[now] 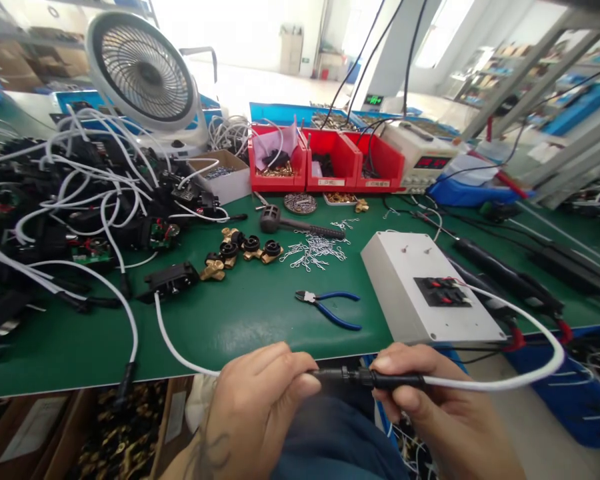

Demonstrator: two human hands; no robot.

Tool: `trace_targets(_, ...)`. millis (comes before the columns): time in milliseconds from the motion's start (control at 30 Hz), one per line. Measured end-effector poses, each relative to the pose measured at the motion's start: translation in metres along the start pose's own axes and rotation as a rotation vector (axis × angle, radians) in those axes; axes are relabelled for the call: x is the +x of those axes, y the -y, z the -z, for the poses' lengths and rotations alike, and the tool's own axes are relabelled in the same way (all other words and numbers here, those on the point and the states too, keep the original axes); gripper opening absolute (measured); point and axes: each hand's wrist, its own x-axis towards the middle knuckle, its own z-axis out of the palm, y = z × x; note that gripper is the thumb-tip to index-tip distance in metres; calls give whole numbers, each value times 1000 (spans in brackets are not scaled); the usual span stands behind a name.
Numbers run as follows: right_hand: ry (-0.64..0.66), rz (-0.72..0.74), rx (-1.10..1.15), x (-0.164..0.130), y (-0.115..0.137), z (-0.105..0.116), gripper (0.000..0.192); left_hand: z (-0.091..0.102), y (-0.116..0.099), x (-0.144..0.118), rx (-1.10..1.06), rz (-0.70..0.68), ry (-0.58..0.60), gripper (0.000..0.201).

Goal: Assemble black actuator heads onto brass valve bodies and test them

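Observation:
At the table's front edge, my left hand (pixel 260 393) is closed round one end of a black cable connector (pixel 337 375). A white cable (pixel 173 350) runs from that side to a black housing (pixel 170 281) on the mat. My right hand (pixel 435 400) pinches the other black cable connector (pixel 397 381), whose white cable (pixel 505 383) loops up to terminals on a grey test box (pixel 420 267). The two connectors meet end to end between my hands; whether they are fully locked I cannot tell. Blue-handled pliers (pixel 330 307) lie beyond my hands, jaws toward the left.
Brass fittings (pixel 253 248), a black mallet (pixel 300 225) and a heap of wire clips (pixel 316 250) lie mid-table. Black housings with tangled white cables (pixel 105 173) crowd the left. Behind stand a fan (pixel 143 73), red bins (pixel 330 163) and a power supply (pixel 420 157).

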Motion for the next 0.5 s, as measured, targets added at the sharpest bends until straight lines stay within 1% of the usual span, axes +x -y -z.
trace_targets(100,47,-7,-13,3,2,-2,8,4,1,1,43,-28,18,39)
trace_targets(233,4,-53,36,2,-2,-11,11,0,5,1,109,-24,23,39)
trace_targets(367,-46,-164,71,1,-11,-16,18,-11,1,0,130,2,25,40)
trace_targets(400,-21,-210,66,0,-15,-15,21,-13,0,-1,116,7,46,40)
trace_targets(433,43,-267,56,-3,-20,-14,27,-14,0,-1,98,10,75,40)
trace_targets(500,284,-372,21,-13,-33,-8,39,-12,4,0,60,29,139,38)
